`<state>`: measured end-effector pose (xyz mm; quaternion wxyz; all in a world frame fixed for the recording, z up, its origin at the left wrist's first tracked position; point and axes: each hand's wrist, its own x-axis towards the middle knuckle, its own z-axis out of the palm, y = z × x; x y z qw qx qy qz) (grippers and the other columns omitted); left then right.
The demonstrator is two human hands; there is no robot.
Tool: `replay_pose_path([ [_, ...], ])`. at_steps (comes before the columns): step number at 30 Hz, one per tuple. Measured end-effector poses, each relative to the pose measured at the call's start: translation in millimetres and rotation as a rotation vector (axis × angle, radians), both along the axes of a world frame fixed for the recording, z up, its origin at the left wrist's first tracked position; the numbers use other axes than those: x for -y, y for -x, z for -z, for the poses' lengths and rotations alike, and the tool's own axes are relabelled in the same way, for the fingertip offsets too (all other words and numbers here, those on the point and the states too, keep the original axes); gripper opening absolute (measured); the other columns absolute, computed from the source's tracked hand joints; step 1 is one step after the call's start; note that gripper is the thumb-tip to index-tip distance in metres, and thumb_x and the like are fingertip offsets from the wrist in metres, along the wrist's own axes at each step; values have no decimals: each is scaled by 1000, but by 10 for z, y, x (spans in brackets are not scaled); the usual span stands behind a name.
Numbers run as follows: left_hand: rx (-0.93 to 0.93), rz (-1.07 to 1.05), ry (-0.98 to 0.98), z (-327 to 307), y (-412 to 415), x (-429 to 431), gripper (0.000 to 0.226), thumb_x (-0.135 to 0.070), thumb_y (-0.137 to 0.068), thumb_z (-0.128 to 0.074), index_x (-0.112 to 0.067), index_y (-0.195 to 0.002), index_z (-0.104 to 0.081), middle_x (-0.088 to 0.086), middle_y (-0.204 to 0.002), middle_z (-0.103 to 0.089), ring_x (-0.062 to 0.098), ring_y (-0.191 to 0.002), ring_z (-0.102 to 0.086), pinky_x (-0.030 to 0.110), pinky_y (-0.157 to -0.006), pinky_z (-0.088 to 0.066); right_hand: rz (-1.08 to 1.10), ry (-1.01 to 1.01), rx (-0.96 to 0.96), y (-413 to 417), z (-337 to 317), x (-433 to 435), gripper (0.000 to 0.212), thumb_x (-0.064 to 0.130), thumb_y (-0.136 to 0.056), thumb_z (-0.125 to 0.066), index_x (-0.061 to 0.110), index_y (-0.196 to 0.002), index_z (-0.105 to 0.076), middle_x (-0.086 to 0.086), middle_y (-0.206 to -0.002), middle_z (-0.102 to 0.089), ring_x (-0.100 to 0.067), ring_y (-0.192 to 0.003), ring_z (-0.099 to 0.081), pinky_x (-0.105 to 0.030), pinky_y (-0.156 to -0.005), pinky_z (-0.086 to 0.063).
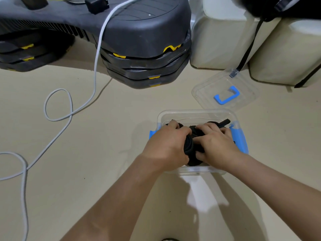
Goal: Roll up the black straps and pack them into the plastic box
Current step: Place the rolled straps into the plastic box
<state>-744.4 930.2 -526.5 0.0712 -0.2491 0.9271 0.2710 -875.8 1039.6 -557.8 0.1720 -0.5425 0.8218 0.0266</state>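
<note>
Black straps gripped by both hands inside plastic box

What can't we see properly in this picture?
Head view:
- How many black straps lie in the plastic box: the left hand and right hand cover them.
- Where the white cable ends: it runs off the left edge.
- The dark thing at the bottom: cut off by the edge.
</note>
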Motion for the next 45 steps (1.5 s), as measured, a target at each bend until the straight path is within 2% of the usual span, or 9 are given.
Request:
replay_pose_path([
  [10, 178, 144, 129, -27, 137, -51, 28, -33, -81, -69, -24, -106, -60, 0, -103, -48, 24, -108, -41, 34, -77, -44, -30, -47, 41, 38, 2, -32, 38, 34, -90, -56, 47, -125, -60, 5, -154, -30, -22, -138, -27, -46, -106, -24],
  [14, 251, 200, 110, -89, 238, 14, 33, -33, -74, -72, -24, -105, -65, 2, -99, -56, 26, -99, -43, 30, -71, -34, -26, -45, 66, 35, 34, -58, 41, 30, -91, -53, 46, -128, -59, 2, -155, -27, -24, -131, -39, -44, -106, -24],
  [18, 283, 195, 115, -85, 316, 16, 37, -36, -69, -74, -29, -104, -64, -2, -98, -45, 23, -101, -39, 33, -67, -42, -36, -43, 110, 53, 55, -115, 43, 24, -92, -50, 47, -127, -59, 0, -159, -19, -23, -124, -48, -42, -105, -27],
  [21, 307, 182, 192, -22, 344, -57, 36, -36, -73, -71, -29, -107, -62, -1, -104, -40, 26, -110, -40, 36, -72, -41, -42, -53, 123, 62, 52, -128, 42, 23, -93, -49, 47, -126, -59, 1, -159, -16, -20, -128, -46, -42, -105, -28],
  [25, 307, 135, 224, 178, 272, -125, 43, -42, -78, -67, -28, -117, -58, 4, -118, -42, 30, -122, -37, 40, -80, -37, 4, -5, 173, 42, 54, -111, 28, 46, -84, -58, 42, -111, -64, 3, -155, -23, -21, -124, -49, -44, -106, -26],
  [29, 419, 227, 177, 245, 250, -45, 59, -59, -90, -55, -22, -135, -44, 7, -130, -37, 30, -124, -32, 44, -96, -31, 6, 2, 90, 61, 109, -61, 41, 57, -80, -67, 37, -115, -63, 3, -149, -30, -22, -119, -51, -42, -100, -30],
  [34, 100, 44, 49, 260, 189, 98, 41, -41, -87, -69, -29, -124, -57, 0, -120, -44, 22, -119, -38, 36, -97, -40, 9, 66, 71, 86, 126, -149, 48, 53, -82, -68, 34, -125, -58, 2, -147, -35, -21, -130, -41, -44, -105, -25],
  [40, 151, 79, 219, 466, 228, -175, 26, -24, -94, -62, -17, -118, -54, 6, -106, -50, 28, -106, -52, 35, -70, -39, -51, 74, 21, 84, 118, -221, 38, 55, -94, -51, 31, -121, -65, 7, -142, -43, -17, -132, -38, -41, -102, -22],
  [45, -70, -39, 309, 381, 109, -129, 34, -34, -89, -65, -23, -121, -61, 3, -121, -56, 28, -119, -47, 40, -87, -41, 93, 364, -63, 178, -12, -363, 38, 44, -91, -46, 30, -122, -63, 2, -136, -52, -20, -134, -42, -44, -100, -25],
])
